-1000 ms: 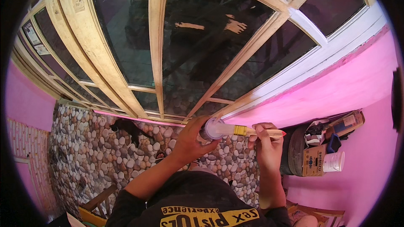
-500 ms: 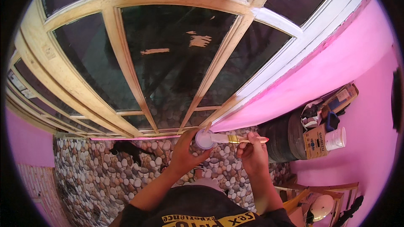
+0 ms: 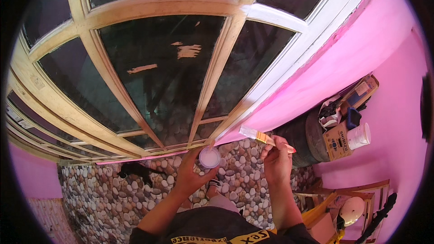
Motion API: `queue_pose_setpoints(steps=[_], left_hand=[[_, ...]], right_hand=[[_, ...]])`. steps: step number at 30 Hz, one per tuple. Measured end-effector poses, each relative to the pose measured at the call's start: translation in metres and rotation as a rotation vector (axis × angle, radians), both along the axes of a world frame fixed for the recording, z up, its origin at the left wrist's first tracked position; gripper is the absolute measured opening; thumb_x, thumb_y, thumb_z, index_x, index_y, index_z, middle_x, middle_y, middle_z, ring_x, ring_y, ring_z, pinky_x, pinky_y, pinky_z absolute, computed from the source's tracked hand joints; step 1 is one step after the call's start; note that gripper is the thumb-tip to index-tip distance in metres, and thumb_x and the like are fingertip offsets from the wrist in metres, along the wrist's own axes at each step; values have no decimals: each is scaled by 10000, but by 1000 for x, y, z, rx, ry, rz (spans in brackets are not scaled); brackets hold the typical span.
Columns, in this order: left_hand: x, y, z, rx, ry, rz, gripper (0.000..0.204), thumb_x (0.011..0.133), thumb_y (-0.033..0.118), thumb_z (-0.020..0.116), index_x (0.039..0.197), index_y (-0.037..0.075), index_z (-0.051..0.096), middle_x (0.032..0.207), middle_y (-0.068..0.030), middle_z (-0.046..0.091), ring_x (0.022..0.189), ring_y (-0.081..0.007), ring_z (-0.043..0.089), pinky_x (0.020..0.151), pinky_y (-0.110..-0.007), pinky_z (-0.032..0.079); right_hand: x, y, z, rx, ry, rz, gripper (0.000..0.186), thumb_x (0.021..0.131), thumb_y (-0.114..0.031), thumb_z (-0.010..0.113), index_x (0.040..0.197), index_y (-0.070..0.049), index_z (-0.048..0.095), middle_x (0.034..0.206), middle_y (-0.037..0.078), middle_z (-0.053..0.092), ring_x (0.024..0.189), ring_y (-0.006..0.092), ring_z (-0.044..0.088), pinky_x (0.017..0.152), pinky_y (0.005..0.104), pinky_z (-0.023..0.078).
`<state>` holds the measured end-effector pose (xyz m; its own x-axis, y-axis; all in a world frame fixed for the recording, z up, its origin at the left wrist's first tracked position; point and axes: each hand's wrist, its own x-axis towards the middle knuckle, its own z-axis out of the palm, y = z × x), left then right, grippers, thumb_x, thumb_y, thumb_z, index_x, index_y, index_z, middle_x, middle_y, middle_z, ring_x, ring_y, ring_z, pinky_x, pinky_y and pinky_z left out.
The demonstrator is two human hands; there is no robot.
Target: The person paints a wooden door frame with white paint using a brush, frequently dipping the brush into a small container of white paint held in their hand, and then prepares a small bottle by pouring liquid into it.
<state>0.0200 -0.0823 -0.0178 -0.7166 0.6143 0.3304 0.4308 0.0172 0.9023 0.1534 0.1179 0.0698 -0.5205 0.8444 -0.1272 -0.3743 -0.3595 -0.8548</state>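
My left hand [image 3: 192,170] is wrapped round a small round cup of whitish paint [image 3: 209,157], low in front of me. A thin wooden stick shows at the cup's far rim. In my right hand [image 3: 276,159] is a flat paintbrush [image 3: 257,134], gripped by its handle. Its bristles, coated white, point up and left, apart from the cup and in front of the pink wall. Ahead stands a wooden window frame [image 3: 205,81] with dark glass panes. The frame's right side [image 3: 289,58] is painted white, while the bars to the left are bare, yellowish wood.
On the pebble-patterned floor [image 3: 104,194], a black cat [image 3: 138,171] lies at the left. Stacked tyres [image 3: 296,142] stand by the pink wall [image 3: 389,95], with a cardboard box [image 3: 337,142] and a white bucket [image 3: 359,135] alongside. A pale helmet [image 3: 351,211] rests on wooden furniture at the lower right.
The brush has lifted away from the cup's rim and tilted up toward the window's lower right. The cup has shifted slightly left and down in view, and the view has turned rightward.
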Motion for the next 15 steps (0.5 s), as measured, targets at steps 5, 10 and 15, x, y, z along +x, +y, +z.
queue_pose_setpoints(steps=[5, 10, 15], left_hand=[[8, -1, 5, 11, -20, 25, 709, 760, 190, 902, 1374, 46, 578, 1241, -171, 669, 1144, -325, 673, 985, -406, 520], [14, -6, -4, 11, -35, 26, 712, 760, 196, 904, 1370, 33, 574, 1241, -180, 666, 1140, -326, 674, 979, -405, 524], [19, -11, -6, 14, -27, 57, 715, 758, 205, 909, 1365, 28, 575, 1243, -184, 662, 1143, -332, 670, 977, -415, 524]], right_hand=[[-11, 25, 8, 390, 42, -100, 174, 1045, -139, 624, 1109, 23, 623, 863, 136, 677, 697, 207, 657, 651, 341, 553], [-28, 34, 5, 647, -31, -207, 181, 1041, -109, 640, 1137, 41, 610, 914, 159, 701, 757, 201, 697, 739, 344, 583], [-38, 45, -2, 910, -101, -248, 181, 1022, -61, 660, 1156, 50, 611, 985, 174, 720, 826, 204, 735, 764, 337, 598]])
